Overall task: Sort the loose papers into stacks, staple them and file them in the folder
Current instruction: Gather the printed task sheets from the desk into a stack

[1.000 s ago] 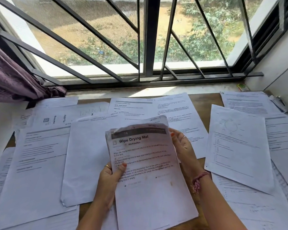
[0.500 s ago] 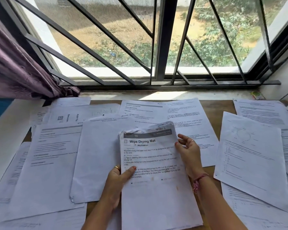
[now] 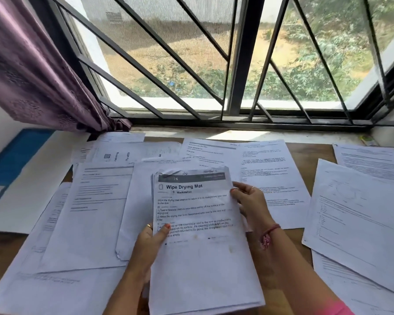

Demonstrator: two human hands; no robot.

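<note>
A stack of papers (image 3: 200, 258) headed "Wipe Drying Mat" is held up above the middle of the desk. My left hand (image 3: 149, 242) grips its left edge, thumb on the printed front. My right hand (image 3: 248, 202) holds the right edge near the top, fingertips pinching the sheets. Loose papers lie all around: a sheet (image 3: 96, 210) to the left, a blank-backed sheet (image 3: 139, 201) under the stack, printed sheets (image 3: 266, 173) behind it, and more sheets (image 3: 359, 221) to the right. A blue folder (image 3: 16, 155) lies at the far left.
The wooden desk (image 3: 305, 153) stands against a barred window (image 3: 237, 64) with a sill. A purple curtain (image 3: 32, 64) hangs at the upper left. A small object (image 3: 367, 139) sits on the sill at the far right.
The view has tilted upward and shifted left, showing more window and the blue folder. Both hands keep their hold on the stack; the right fingers have closed onto its upper right edge.
</note>
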